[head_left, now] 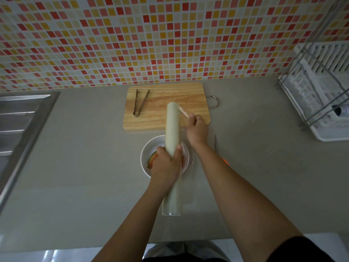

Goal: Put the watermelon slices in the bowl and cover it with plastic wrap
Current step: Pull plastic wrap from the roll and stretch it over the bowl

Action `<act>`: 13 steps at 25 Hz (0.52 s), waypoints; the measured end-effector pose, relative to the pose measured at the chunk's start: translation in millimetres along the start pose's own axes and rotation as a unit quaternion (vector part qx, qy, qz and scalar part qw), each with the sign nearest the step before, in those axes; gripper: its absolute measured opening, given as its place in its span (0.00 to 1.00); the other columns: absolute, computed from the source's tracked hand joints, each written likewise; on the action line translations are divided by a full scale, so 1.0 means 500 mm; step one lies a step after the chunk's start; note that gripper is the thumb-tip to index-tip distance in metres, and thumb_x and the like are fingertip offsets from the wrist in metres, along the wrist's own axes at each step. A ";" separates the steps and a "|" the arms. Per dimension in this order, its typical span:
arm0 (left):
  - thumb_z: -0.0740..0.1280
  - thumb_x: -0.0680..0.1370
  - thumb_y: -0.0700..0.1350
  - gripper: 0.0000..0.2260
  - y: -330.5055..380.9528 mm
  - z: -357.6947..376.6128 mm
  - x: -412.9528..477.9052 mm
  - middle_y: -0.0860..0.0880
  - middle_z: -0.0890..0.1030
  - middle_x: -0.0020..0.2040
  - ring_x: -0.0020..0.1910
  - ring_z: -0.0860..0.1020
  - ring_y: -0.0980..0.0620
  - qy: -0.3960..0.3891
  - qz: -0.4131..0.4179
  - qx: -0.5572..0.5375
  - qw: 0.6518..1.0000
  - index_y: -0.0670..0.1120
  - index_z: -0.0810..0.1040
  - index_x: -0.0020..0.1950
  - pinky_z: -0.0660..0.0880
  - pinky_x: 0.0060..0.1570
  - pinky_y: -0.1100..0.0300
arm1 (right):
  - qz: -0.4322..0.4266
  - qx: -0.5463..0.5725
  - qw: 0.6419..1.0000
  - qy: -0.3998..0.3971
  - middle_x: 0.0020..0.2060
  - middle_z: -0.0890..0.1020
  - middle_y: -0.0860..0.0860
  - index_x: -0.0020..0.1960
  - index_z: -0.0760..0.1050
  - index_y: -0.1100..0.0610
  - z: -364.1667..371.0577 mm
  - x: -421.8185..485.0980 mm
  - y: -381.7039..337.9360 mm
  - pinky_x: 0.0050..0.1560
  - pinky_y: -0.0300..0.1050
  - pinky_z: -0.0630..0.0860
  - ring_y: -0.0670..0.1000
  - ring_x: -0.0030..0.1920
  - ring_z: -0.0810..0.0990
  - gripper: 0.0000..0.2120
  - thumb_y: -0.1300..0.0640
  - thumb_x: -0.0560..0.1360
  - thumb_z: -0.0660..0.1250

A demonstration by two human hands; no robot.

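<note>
One bowl (pixel 145 156) holds watermelon (pixel 152 158); left grip (pixel 166 164) clasps roll (pixel 172 125), right grip (pixel 196 129) pinches film (pixel 184 115)

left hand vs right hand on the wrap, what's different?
The left hand curls round the plastic wrap roll near mid-length, while the right hand pinches the loose film beside the roll. The left hand is over the white bowl; the right hand is farther out, at the near edge of the cutting board. Both grip part of the wrap.
</note>
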State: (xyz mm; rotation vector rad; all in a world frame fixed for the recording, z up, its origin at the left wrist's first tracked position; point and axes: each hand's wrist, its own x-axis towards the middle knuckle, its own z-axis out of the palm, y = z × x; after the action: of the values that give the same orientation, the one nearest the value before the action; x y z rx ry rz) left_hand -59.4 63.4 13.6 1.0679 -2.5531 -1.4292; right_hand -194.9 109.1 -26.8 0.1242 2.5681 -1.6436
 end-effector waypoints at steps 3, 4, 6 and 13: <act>0.58 0.78 0.59 0.18 -0.002 0.002 -0.006 0.48 0.78 0.44 0.41 0.77 0.50 0.014 -0.009 -0.030 0.999 0.44 0.68 0.52 0.72 0.40 0.56 | -0.016 -0.018 0.999 0.046 0.40 0.80 0.62 0.48 0.71 0.64 0.002 -0.003 0.006 0.31 0.42 0.53 0.57 0.37 0.72 0.15 0.55 0.81 0.52; 0.57 0.78 0.60 0.17 -0.004 0.001 -0.007 0.49 0.78 0.43 0.41 0.77 0.51 0.013 -0.012 -0.039 0.999 0.46 0.68 0.51 0.72 0.41 0.56 | -0.024 -0.021 0.998 0.051 0.39 0.79 0.62 0.47 0.71 0.64 0.001 -0.003 0.010 0.31 0.43 0.52 0.55 0.35 0.70 0.14 0.55 0.81 0.52; 0.57 0.78 0.60 0.15 -0.009 -0.005 -0.008 0.54 0.77 0.39 0.39 0.77 0.55 0.008 -0.011 -0.055 0.998 0.49 0.70 0.46 0.72 0.38 0.58 | -0.039 -0.024 0.997 0.057 0.38 0.79 0.61 0.45 0.70 0.62 0.000 -0.003 0.018 0.31 0.42 0.52 0.54 0.34 0.69 0.13 0.55 0.81 0.52; 0.57 0.79 0.58 0.13 -0.027 -0.026 -0.009 0.56 0.78 0.35 0.36 0.77 0.61 0.005 0.000 -0.052 0.999 0.56 0.73 0.38 0.69 0.33 0.64 | -0.043 -0.021 0.998 0.034 0.37 0.79 0.63 0.41 0.68 0.61 0.007 -0.007 0.049 0.31 0.43 0.52 0.54 0.33 0.68 0.13 0.55 0.81 0.54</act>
State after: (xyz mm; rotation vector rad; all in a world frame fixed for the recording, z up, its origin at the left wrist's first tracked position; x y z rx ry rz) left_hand -44.2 51.8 12.1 1.0583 -2.4415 -1.5327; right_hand -188.6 116.0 -50.2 0.0690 2.6927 -1.6383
